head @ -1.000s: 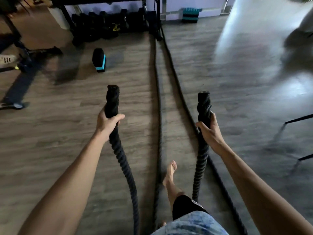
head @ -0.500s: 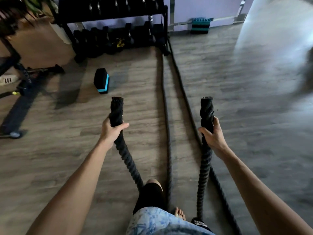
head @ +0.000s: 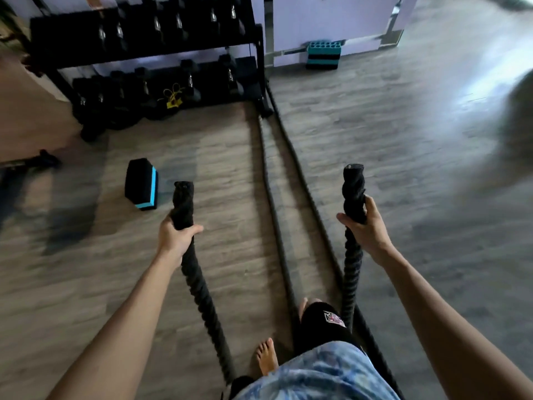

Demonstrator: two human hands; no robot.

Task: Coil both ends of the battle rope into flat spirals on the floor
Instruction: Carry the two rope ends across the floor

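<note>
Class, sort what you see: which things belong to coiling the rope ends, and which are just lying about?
Job: rope; left end in left hand; right end in right hand.
Lying about: foam block; dumbbell rack; teal block.

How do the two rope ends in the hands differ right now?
The left rope end sits lower in the picture than the right rope end. The left hand grips the left end from its outer side; the right hand likewise grips the right end. Both ends are black, upright, uncoiled.
</note>
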